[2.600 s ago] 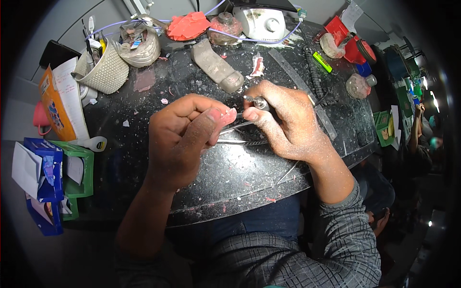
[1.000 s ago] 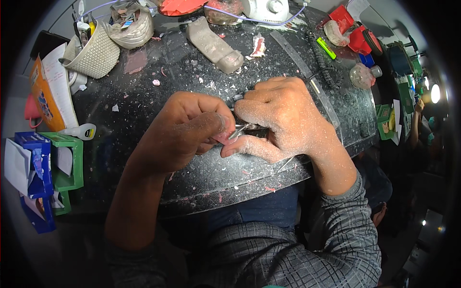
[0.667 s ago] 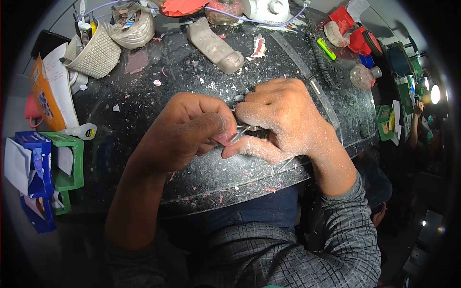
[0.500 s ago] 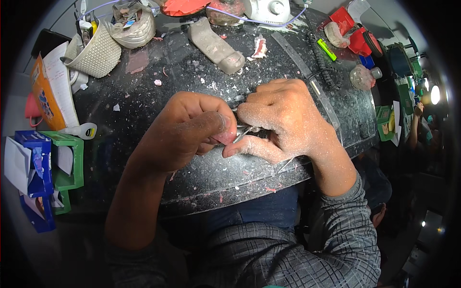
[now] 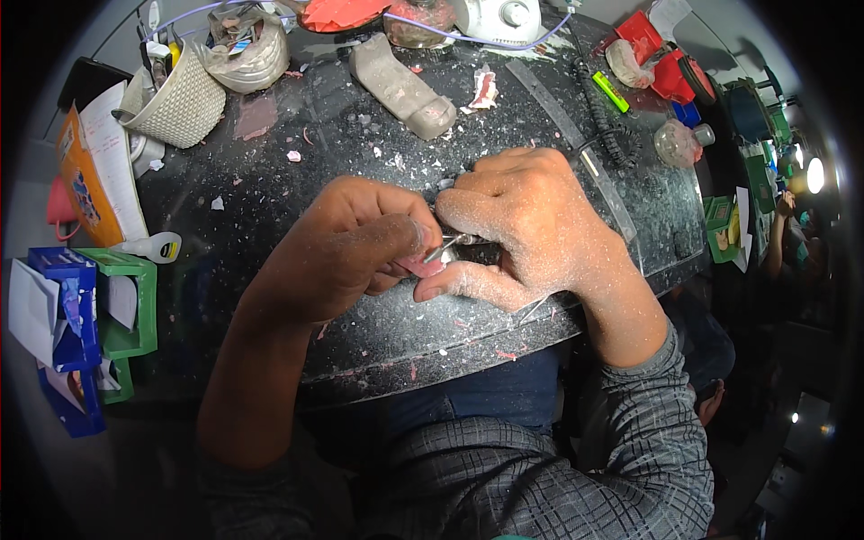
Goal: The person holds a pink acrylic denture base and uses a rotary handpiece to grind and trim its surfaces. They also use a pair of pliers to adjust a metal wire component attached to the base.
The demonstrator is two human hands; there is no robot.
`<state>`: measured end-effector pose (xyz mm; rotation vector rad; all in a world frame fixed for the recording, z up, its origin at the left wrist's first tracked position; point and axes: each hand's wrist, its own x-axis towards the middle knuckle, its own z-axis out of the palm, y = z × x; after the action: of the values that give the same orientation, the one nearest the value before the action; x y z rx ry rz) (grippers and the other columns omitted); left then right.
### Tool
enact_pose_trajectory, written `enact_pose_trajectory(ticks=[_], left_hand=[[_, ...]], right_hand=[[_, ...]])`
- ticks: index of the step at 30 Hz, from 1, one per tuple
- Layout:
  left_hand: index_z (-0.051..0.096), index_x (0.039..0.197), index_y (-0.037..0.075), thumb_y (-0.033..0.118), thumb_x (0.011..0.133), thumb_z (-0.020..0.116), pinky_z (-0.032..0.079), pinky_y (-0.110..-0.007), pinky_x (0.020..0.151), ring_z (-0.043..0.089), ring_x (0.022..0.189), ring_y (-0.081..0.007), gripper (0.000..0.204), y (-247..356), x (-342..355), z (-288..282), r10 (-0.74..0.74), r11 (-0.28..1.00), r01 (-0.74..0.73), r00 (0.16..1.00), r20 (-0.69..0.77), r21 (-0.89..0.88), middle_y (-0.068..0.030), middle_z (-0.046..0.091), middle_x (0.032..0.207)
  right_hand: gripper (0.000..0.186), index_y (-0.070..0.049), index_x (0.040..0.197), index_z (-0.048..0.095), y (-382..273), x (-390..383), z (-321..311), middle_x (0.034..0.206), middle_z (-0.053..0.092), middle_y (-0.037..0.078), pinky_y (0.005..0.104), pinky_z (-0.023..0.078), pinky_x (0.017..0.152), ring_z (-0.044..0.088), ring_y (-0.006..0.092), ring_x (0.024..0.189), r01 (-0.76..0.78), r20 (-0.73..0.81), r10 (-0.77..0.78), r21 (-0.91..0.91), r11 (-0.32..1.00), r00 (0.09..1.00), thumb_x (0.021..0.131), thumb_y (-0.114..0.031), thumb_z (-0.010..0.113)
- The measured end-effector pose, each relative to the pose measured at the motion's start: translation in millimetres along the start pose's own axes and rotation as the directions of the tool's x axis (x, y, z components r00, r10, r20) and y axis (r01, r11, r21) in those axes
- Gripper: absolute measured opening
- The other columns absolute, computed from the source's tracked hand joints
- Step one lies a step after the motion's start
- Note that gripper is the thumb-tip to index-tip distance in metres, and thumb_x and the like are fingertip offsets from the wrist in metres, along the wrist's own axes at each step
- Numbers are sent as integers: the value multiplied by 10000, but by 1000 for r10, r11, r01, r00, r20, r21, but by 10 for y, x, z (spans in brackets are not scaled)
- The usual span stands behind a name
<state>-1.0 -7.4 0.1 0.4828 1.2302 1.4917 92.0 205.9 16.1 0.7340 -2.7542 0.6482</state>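
My left hand point(image 5: 355, 236) is closed over the table, pinching a small pink acrylic piece point(image 5: 421, 267) between thumb and fingers. Most of that piece is hidden by the fingers. Facing it, my right hand point(image 5: 535, 211) is curled round a slim metal handpiece point(image 5: 465, 239), whose thin tip meets the pink piece or lies just over it; I cannot tell which. White dust covers the right hand and wrist. Below the right palm a thin metal rod point(image 5: 533, 309) pokes out. The two hands are very close together.
Pink and white scraps litter the dark tabletop point(image 5: 270, 207). Beyond the hands lie a grey block point(image 5: 400, 87) and a pink-and-white fragment point(image 5: 483, 90). A woven basket point(image 5: 184, 103) and blue and green trays point(image 5: 130, 301) stand left; a coiled cord point(image 5: 621, 144) and glass jar point(image 5: 677, 144) are right.
The pink piece has tilted slightly in my left fingers, and the metal tip has shifted a little to the left against it. Both hands otherwise stay nearly in place.
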Motion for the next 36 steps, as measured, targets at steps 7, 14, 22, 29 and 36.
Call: enact_pose_trajectory(ticks=[7, 14, 22, 29, 36], left_hand=[[625, 786, 12, 192, 932, 629, 245, -190, 438, 391, 512, -3, 232, 12, 10, -8, -15, 1000, 16, 1000, 21, -17, 24, 535, 664], [615, 787, 9, 173, 939, 607, 242, -186, 439, 375, 514, -4, 224, -4, 18, -27, -18, 1000, 18, 1000, 26, -14, 34, 515, 666], [640, 813, 1, 138, 949, 565, 256, -203, 445, 366, 510, -17, 208, -16, 21, -17, -20, 1000, 20, 1000, 10, -9, 32, 506, 654], [618, 797, 11, 163, 948, 612, 239, -187, 434, 379, 509, -6, 215, -2, 23, -30, -22, 1000, 23, 999, 29, -16, 28, 520, 669], [651, 821, -9, 155, 958, 565, 253, -216, 445, 357, 503, -22, 230, -20, 10, 2, -35, 999, 35, 999, -20, 7, 35, 504, 646]], right_hand=[[436, -123, 819, 702, -15, 1, -14, 656, 637, 66, 420, 512, 583, 658, 309, 639, -4, 18, 4, 18, 1000, 1000, 795, -553, 770], [445, -124, 820, 709, -8, -7, -20, 643, 632, 67, 418, 514, 586, 663, 306, 645, 4, 33, -4, -3, 1000, 999, 807, -567, 760], [470, -120, 810, 709, -16, 14, 2, 630, 629, 61, 413, 515, 567, 668, 298, 630, 12, -18, -12, -2, 1000, 1000, 802, -587, 759], [463, -119, 800, 704, -26, 11, -20, 635, 635, 64, 411, 518, 565, 673, 298, 632, 15, 7, -15, -13, 1000, 1000, 797, -579, 764], [455, -115, 833, 705, -17, 4, 20, 667, 652, 73, 423, 526, 574, 684, 313, 654, 6, 5, -6, 0, 1000, 1000, 806, -566, 759]])
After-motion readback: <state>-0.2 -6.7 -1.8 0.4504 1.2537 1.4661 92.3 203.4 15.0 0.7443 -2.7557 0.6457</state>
